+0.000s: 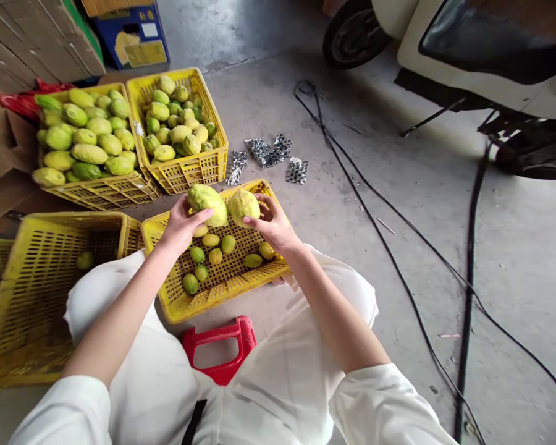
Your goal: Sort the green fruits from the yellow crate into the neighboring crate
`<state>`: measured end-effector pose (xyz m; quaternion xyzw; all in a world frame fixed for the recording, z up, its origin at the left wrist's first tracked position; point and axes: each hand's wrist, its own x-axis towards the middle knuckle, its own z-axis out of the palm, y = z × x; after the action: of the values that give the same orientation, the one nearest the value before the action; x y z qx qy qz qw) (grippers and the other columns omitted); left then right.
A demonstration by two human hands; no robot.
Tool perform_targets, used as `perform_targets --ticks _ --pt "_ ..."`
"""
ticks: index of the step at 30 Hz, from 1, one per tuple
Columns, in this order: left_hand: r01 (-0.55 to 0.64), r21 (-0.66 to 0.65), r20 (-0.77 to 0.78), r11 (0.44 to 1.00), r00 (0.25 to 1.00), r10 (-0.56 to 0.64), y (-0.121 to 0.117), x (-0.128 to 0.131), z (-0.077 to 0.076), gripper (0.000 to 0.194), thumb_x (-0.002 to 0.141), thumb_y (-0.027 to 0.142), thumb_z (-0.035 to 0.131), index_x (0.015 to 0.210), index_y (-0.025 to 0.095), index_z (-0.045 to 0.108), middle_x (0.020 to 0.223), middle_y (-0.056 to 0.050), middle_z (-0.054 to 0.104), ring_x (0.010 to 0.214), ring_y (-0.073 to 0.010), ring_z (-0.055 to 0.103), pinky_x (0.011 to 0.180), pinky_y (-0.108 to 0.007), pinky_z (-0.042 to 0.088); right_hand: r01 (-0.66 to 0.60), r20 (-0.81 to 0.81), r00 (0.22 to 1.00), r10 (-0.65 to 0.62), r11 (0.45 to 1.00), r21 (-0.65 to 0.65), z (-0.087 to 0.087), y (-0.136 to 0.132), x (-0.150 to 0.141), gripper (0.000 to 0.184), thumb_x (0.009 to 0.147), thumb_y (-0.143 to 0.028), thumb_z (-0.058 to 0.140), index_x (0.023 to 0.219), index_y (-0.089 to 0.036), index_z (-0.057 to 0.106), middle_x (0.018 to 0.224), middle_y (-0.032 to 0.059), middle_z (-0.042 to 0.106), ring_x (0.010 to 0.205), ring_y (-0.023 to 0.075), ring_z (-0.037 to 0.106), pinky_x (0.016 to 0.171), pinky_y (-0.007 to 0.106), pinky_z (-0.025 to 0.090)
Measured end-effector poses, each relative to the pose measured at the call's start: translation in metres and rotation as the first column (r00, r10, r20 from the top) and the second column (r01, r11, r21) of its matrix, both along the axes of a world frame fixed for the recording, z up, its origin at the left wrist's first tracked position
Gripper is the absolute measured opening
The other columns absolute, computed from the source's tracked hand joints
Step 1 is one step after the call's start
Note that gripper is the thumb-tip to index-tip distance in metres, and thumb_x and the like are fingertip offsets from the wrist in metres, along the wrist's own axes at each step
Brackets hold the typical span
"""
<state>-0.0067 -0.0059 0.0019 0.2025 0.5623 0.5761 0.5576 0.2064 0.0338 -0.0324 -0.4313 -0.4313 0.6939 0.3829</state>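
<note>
My left hand (181, 224) is closed round a large yellow-green fruit (208, 203). My right hand (274, 225) grips a second, rounder yellow fruit (243, 206). Both fruits are held side by side above a yellow plastic crate (213, 296) in front of my knees. Several small green and yellow fruits (215, 254) lie on the bottom of that crate.
Two full yellow crates stand further off, one with big fruits (86, 141), one with smaller fruits (178, 123). A nearly bare yellow crate (50, 272) sits at my left. A red stool (220, 346) is under me. Black cables (398, 259), foil wrappers (269, 154), cardboard boxes and a scooter (467, 55) surround the spot.
</note>
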Motion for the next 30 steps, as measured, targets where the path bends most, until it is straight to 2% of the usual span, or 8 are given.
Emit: perform_targets --ticks 3,5,9,13,17,22,27,30 --pt "0.009 -0.015 0.034 1.0 0.999 -0.009 0.001 0.002 -0.004 0.06 0.046 0.028 0.101 0.094 0.021 0.066 0.103 -0.003 0.075 0.11 -0.0274 0.074 0.086 -0.034 0.066 -0.015 -0.038 0.999 0.013 0.999 -0.052 -0.003 0.0 -0.002 0.071 0.057 -0.054 0.1 0.109 -0.028 0.06 0.122 0.0034 0.072 0.119 0.0262 0.07 0.105 0.042 0.062" --pt "0.008 -0.03 0.066 1.0 0.998 -0.006 0.001 0.003 -0.008 0.056 0.05 0.031 0.1 0.094 0.021 0.065 0.098 -0.003 0.076 0.109 -0.0283 0.075 0.087 -0.036 0.067 -0.026 -0.056 0.998 0.022 0.996 -0.088 -0.003 0.001 -0.002 0.066 0.062 -0.057 0.097 0.111 -0.03 0.062 0.123 0.0024 0.072 0.117 0.0256 0.07 0.097 0.041 0.066" --pt "0.041 -0.155 0.16 0.987 0.987 -0.016 0.0 0.005 -0.013 0.04 0.07 0.036 0.09 0.099 0.021 0.068 0.096 -0.006 0.077 0.108 -0.0296 0.076 0.082 -0.036 0.068 -0.013 -0.02 1.0 0.011 0.992 -0.123 -0.004 0.006 -0.001 0.062 0.067 -0.054 0.092 0.119 -0.033 0.065 0.121 0.0011 0.073 0.113 0.0235 0.071 0.085 0.033 0.066" --pt "0.075 -0.319 0.265 0.945 0.964 0.013 0.001 0.009 -0.012 0.036 0.083 0.044 0.084 0.107 0.021 0.069 0.1 -0.009 0.078 0.101 -0.0285 0.077 0.079 -0.038 0.069 -0.008 -0.036 0.999 0.005 0.995 -0.096 -0.008 0.009 -0.001 0.067 0.067 -0.05 0.09 0.126 -0.033 0.063 0.121 0.0027 0.071 0.115 0.024 0.07 0.089 0.032 0.065" --pt "0.025 -0.302 0.324 0.953 0.943 0.078 0.001 0.012 -0.012 0.032 0.087 0.038 0.085 0.109 0.02 0.071 0.106 -0.009 0.08 0.094 -0.0222 0.076 0.076 -0.032 0.067 0.029 -0.09 0.995 -0.041 0.991 -0.131 -0.011 0.011 -0.003 0.059 0.068 -0.051 0.09 0.114 -0.029 0.062 0.119 0.0041 0.07 0.115 0.0244 0.071 0.093 0.036 0.066" --pt "0.039 -0.19 0.287 0.981 0.958 0.018 -0.001 0.013 -0.017 0.03 0.08 0.029 0.088 0.103 0.02 0.072 0.114 -0.009 0.08 0.103 -0.0225 0.073 0.08 -0.03 0.064 0.01 -0.182 0.983 -0.038 0.988 -0.153 -0.008 0.012 -0.001 0.059 0.067 -0.052 0.091 0.112 -0.031 0.059 0.122 0.002 0.072 0.115 0.0251 0.072 0.097 0.041 0.067" --pt "-0.037 -0.126 0.15 0.991 0.987 0.056 -0.003 0.014 -0.023 0.04 0.067 0.03 0.093 0.095 0.022 0.066 0.109 -0.007 0.078 0.107 -0.0233 0.072 0.075 -0.027 0.058 0.068 -0.146 0.986 -0.082 0.992 -0.103 -0.01 0.016 0.007 0.055 0.068 -0.054 0.088 0.11 -0.032 0.06 0.116 0.0003 0.073 0.111 0.0224 0.07 0.088 0.033 0.064" --pt "-0.073 -0.076 0.154 0.994 0.985 0.084 -0.004 0.015 -0.024 0.047 0.061 0.032 0.095 0.095 0.022 0.064 0.105 -0.005 0.078 0.105 -0.0239 0.072 0.081 -0.031 0.06 0.141 -0.179 0.97 -0.165 0.981 -0.136 -0.011 0.019 0.012 0.056 0.066 -0.055 0.091 0.108 -0.03 0.063 0.113 0.0008 0.074 0.106 0.0219 0.071 0.082 0.03 0.062"
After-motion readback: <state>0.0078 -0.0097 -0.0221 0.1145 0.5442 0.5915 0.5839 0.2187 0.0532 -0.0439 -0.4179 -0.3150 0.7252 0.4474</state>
